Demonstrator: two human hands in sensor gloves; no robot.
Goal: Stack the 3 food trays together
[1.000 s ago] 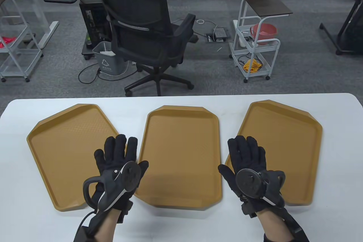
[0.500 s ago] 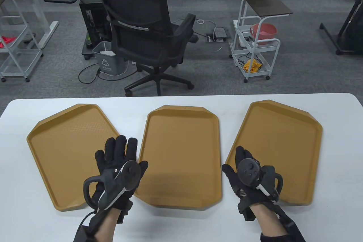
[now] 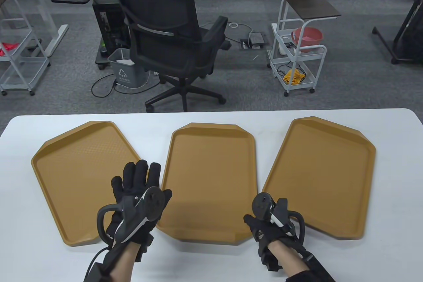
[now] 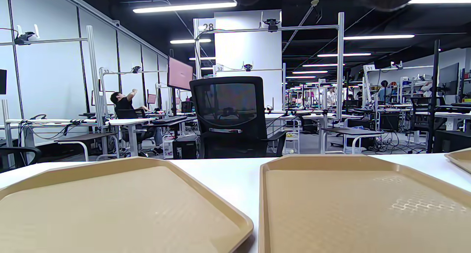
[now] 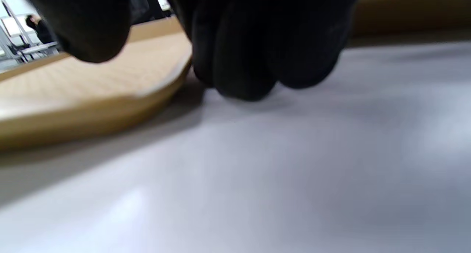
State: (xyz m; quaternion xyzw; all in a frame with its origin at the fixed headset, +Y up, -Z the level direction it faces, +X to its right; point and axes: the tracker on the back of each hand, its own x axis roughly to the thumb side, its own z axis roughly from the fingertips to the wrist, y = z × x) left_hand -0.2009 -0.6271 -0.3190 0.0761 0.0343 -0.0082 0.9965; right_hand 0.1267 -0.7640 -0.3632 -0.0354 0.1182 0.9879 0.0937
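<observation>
We see three tan trays flat on the white table, side by side and unstacked: the left tray (image 3: pixel 79 179) angled, the middle tray (image 3: pixel 211 179) straight, the right tray (image 3: pixel 325 176) angled.

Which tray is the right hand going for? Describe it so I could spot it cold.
On the white table lie three tan trays in a row. It is the right tray, angled, its near-left corner beside the right hand; no hand lies over it.

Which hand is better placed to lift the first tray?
Probably the right hand: its fingers curl at the right tray's near-left corner, by the middle tray. The left hand lies flat, fingers spread, over the left tray.
</observation>
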